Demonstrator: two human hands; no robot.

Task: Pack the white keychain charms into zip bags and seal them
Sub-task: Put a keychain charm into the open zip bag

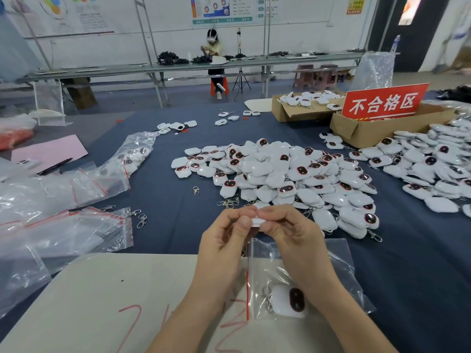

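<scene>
- L hand & R hand: together, raised above the work surface; fingertips of both pinch one white charm between them; charm mostly hidden by fingers, so its heading & long axis can't be told.
- Zip bag: lies flat just below the hands, partly on the beige board, partly on the blue cloth; red zip strip runs near-to-far along its L edge, so mouth faces the person's left; sealed or not: can't tell.
- Bagged charm: inside, at the bag's near end; dark window faces up, window's long axis near-to-far; key-ring end points L toward the zip strip.
- Step in hand, judged: held charm being readied for bagging; advise: keep the pinch w/ one hand, free the other to spread a bag mouth; feed body first, ring trailing, so the clip doesn't snag the strip; press strip end to end.
- Loose pile: beyond the hands, on the cloth; empty bags at L; cardboard box w/ red sign far R.
</scene>
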